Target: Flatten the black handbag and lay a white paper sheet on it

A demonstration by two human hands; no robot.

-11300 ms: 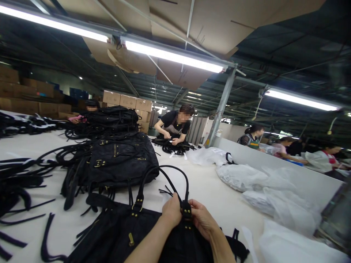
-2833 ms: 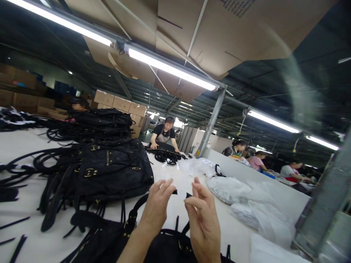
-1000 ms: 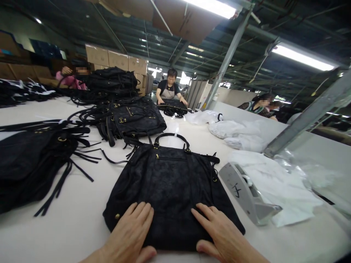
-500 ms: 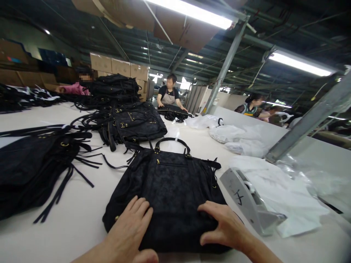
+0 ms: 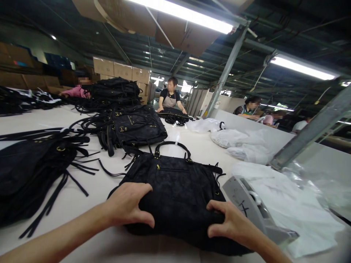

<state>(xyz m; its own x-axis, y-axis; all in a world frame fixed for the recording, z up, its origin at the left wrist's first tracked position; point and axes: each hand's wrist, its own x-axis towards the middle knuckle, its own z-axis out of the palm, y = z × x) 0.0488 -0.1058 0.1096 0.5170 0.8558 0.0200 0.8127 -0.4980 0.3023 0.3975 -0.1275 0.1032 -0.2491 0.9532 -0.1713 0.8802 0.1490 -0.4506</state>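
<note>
Black handbag point(image 5: 178, 186): lower left edge has shifted inward since the earlier frame; lies on the white table point(image 5: 208, 153) between both hands.
Left hand point(image 5: 127, 204): previously flat, now clasping its lower left side.
Right hand point(image 5: 230, 221): clasping its lower right, near the grey tape dispenser point(image 5: 245, 201).

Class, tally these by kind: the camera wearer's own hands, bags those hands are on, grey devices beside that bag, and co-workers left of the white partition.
Wearer's hands: 2 (left hand, right hand)
Bags under the hands: 1 (black bag)
Grey devices: 1 (grey device)
Co-workers: 2 (pink-sleeved person, aproned person)
Total: 6
</note>
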